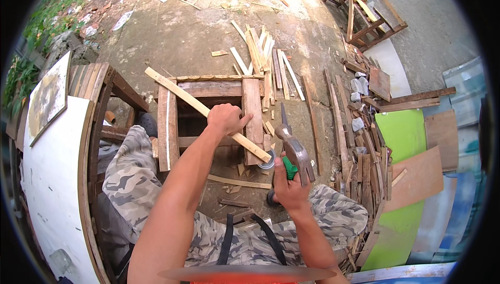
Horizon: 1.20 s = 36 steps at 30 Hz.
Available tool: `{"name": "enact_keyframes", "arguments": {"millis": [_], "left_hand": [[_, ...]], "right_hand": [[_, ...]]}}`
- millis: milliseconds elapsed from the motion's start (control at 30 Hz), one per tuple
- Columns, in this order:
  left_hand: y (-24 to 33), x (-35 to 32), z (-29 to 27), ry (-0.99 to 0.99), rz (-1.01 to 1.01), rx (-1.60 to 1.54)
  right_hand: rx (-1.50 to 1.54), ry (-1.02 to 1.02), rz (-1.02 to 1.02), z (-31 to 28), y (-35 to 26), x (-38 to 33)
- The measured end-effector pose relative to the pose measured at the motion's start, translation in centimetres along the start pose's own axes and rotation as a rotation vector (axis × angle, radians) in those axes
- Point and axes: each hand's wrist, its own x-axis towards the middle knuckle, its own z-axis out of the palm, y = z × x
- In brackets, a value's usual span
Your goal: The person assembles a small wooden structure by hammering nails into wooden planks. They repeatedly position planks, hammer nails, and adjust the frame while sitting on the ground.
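Note:
My left hand [226, 121] is closed around a pale wooden strip [183, 95], which lies slantwise across a small wooden frame [253, 108]. The strip runs from the far left of the frame to its near right corner. In my right hand [291, 186] is a claw hammer [295, 151], gripped by its green handle just below the metal head and held up to the right of the frame. Beneath the strip's near end, partly covered, sits a small round tin [267, 160].
Loose pale strips [259, 49] lie in a pile beyond the frame. On my left stands a wooden bench with a white board [57, 180] leaning on it. Scrap wood [367, 174] and a green panel [403, 180] line the right side. A wooden structure [364, 18] stands far right.

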Motion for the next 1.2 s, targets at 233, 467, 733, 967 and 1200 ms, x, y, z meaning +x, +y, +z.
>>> {"name": "enact_keyframes", "arguments": {"millis": [233, 467, 733, 967, 1200], "left_hand": [[0.4, 0.0, 0.2, -0.030, 0.027, 0.024], [0.0, 0.1, -0.1, -0.024, 0.016, -0.005], [0.1, -0.2, 1.4, 0.057, 0.053, 0.010], [-0.3, 0.4, 0.6, 0.018, 0.037, 0.006], [-0.1, 0.3, 1.2, 0.042, 0.045, 0.008]], "right_hand": [[-0.437, -0.406, 0.280, 1.6, 1.9, 1.4], [-0.143, 0.119, -0.325, 0.9, 0.0, 0.1], [-0.179, -0.204, 0.112, 0.2, 1.3, 1.2], [-0.205, 0.164, -0.328, 2.3, 1.7, -0.7], [-0.041, -0.199, 0.248, -0.7, 1.1, -1.1]]}}
